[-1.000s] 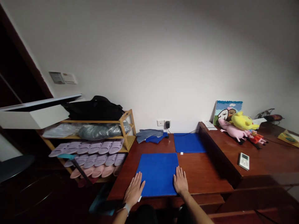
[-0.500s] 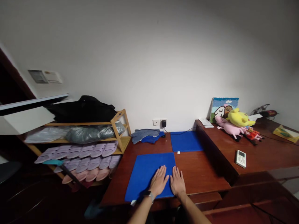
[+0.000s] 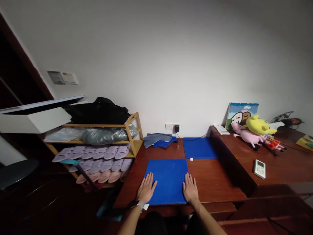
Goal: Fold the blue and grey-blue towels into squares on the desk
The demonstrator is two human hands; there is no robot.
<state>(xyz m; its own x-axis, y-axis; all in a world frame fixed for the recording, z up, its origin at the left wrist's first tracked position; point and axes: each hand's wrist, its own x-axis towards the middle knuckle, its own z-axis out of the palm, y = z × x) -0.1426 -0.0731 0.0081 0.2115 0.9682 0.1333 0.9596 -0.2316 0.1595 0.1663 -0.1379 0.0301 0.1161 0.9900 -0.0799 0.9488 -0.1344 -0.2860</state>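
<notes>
Left hand (image 3: 146, 189): flat, palm down at the left edge of the blue cloth (image 3: 168, 181)
Right hand (image 3: 190, 189): equally flat, at its right edge
Blue cloth: spread between both hands on the table (image 3: 212, 182)
Second cloth (image 3: 199, 148): beyond the right hand
White remote (image 3: 259, 169): well to that hand's right

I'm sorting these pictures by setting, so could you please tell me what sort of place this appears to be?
Most likely a room in a home: a rack holds rows of slippers, and plush toys lie on the desk at the right.
</notes>
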